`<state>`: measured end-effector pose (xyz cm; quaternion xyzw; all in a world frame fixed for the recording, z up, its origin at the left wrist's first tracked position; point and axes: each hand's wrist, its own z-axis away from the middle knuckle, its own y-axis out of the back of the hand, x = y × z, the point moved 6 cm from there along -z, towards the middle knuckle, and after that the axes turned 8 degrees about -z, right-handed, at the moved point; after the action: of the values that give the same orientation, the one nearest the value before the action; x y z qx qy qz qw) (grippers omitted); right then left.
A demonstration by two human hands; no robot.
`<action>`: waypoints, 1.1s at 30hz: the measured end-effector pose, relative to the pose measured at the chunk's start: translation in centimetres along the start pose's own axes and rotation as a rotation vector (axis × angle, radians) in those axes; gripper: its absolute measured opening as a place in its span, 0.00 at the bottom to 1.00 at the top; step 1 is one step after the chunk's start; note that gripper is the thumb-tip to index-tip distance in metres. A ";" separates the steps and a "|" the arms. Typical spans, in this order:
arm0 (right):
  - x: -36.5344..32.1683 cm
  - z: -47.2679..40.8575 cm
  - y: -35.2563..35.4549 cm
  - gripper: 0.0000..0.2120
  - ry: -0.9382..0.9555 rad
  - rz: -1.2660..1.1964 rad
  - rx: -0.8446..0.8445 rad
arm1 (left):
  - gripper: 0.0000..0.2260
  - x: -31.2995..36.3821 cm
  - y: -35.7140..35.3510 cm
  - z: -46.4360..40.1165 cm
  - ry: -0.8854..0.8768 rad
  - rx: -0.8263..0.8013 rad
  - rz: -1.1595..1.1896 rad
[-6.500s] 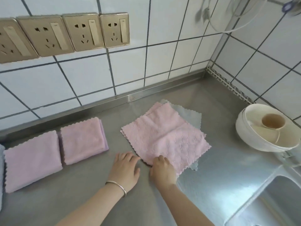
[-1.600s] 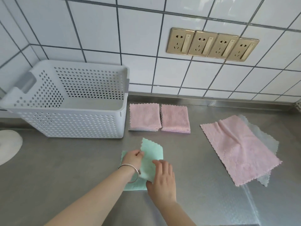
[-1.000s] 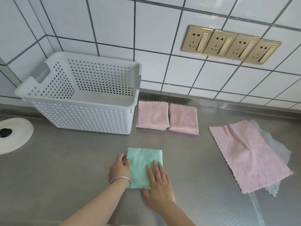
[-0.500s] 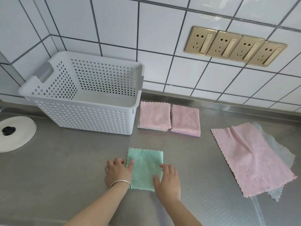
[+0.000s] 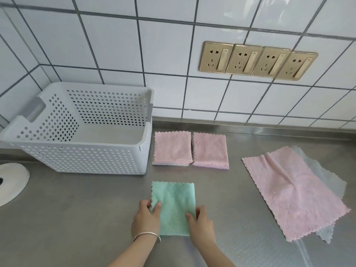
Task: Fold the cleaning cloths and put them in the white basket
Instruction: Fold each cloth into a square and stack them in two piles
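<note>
1. Both hands have slid down to the green cloth's [image 5: 173,207] near corners.
2. Left hand [image 5: 147,218] and right hand [image 5: 201,221] pinch the folded cloth by the counter's [image 5: 77,218] front edge.
3. Lifted carelessly, it could unfold before the basket [image 5: 81,155].

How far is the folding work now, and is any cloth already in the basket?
Done: two folded pink stacks lie beside the white basket, whose visible inside holds no cloth. In hand: the left hand and right hand grip the folded green cloth at its side edges. Left: the unfolded pink cloth and the pale cloth under it, then loading everything.
</note>
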<state>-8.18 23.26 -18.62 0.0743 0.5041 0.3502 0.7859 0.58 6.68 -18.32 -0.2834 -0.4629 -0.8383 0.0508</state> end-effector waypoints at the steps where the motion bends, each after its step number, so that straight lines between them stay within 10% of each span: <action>1: -0.8 -0.3 1.1 0.06 0.031 -0.043 0.021 | 0.15 1.4 0.3 -0.1 -0.021 0.008 0.056; 6: -6.1 -5.2 8.5 0.05 0.150 -0.239 0.185 | 0.15 12.0 0.3 -2.0 -0.201 -0.045 0.356; 13: -9.1 -14.6 13.8 0.07 0.081 -0.319 0.263 | 0.22 22.9 -2.8 -6.2 -0.431 -0.117 0.207; 33: -4.8 -20.4 13.7 0.18 -0.029 -0.130 0.347 | 0.22 23.4 -9.3 -9.7 -0.469 -0.159 -0.365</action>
<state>-33.11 25.63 -18.41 0.1812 0.5493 0.2053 0.7895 -26.33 8.31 -17.02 -0.3844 -0.4382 -0.7789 -0.2314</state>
